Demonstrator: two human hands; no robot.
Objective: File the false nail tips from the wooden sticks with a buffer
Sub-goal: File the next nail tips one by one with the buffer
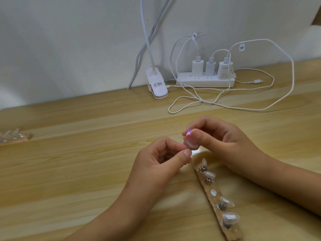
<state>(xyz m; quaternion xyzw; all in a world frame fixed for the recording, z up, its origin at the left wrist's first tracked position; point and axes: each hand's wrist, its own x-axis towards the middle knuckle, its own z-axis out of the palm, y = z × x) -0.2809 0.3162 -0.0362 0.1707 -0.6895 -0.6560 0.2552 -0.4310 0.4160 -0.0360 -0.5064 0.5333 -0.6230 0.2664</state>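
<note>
Currently, right hand (218,138) grips pink buffer (189,141). Left hand (159,160) pinches at its edge; held item indiscernible.

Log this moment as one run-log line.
right hand: grips buffer | left hand: pinching at buffer, held item hidden | wooden stick: lying on table, nail tips mounted

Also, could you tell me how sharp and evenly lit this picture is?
Head view: soft, even light, faint shadows; a small glare patch on the table just below the buffer; the table's far edge runs tilted; the buffer is slightly blurred, the wooden stick sharper.
</note>
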